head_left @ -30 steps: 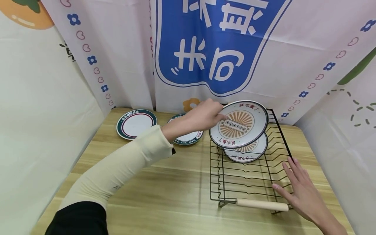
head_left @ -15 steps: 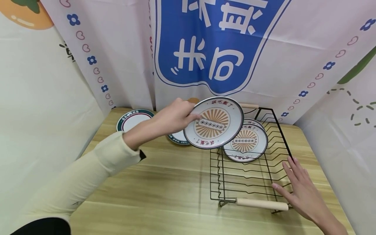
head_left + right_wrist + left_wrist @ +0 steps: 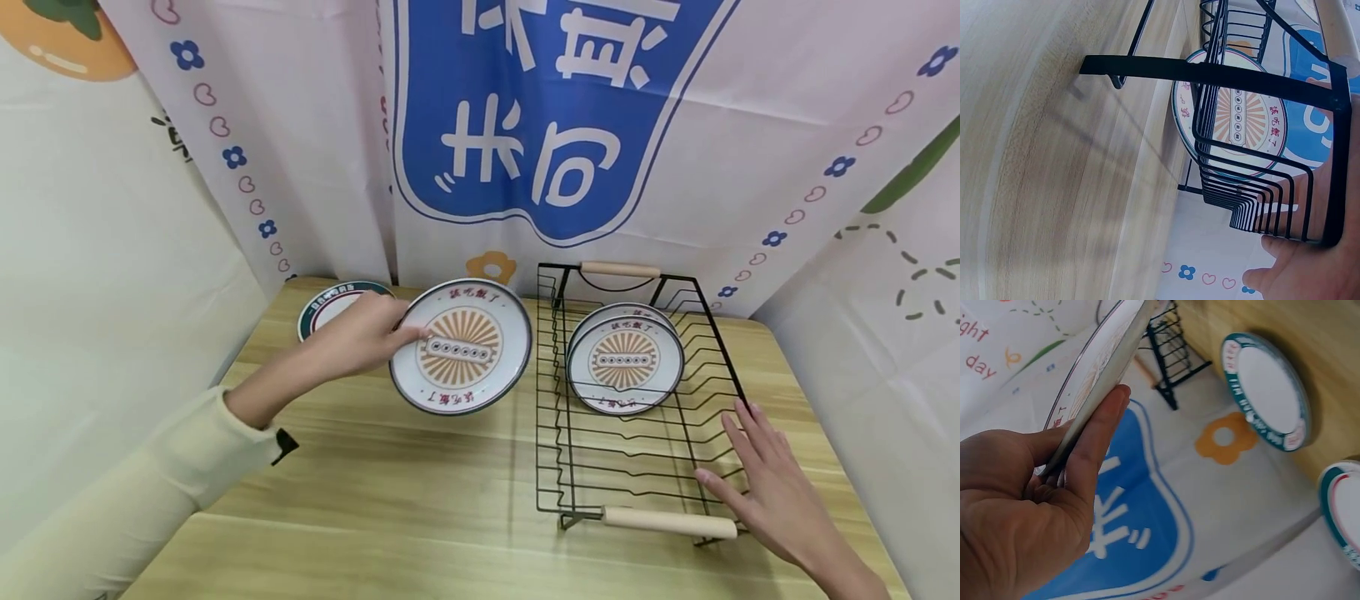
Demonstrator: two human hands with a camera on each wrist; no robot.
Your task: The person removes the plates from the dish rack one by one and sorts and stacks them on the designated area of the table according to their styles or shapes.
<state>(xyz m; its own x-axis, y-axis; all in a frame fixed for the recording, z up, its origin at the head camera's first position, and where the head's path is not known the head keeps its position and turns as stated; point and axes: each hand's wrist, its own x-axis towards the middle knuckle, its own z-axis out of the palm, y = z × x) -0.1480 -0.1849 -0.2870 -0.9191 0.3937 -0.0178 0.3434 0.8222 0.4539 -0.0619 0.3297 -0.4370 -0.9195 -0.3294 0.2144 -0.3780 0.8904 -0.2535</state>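
Observation:
My left hand [image 3: 356, 337] pinches a white plate [image 3: 461, 375] with an orange sunburst and red lettering by its left edge, thumb on the face and fingers behind. The plate is held tilted, its face toward me, left of a black wire dish rack [image 3: 630, 454]. In the left wrist view the plate [image 3: 1107, 369] appears nearly edge-on between thumb and fingers. Two matching plates stand leaning in the rack, a front one [image 3: 626, 360] partly covering another. My right hand [image 3: 780, 487] rests at the rack's right side near the front, fingers extended over the side rail.
A green-rimmed white plate [image 3: 318, 310] is at the back left, partly behind my left hand. A second green-rimmed plate [image 3: 1269, 390] shows in the left wrist view, hidden in the head view. The rack has wooden handles [image 3: 670, 522]. Printed cloth [image 3: 315, 167] hangs behind the wooden table [image 3: 420, 500].
My left hand has carried the sunburst plate leftward and slightly down, away from the rack, uncovering the two plates standing there. My right hand has stayed in place.

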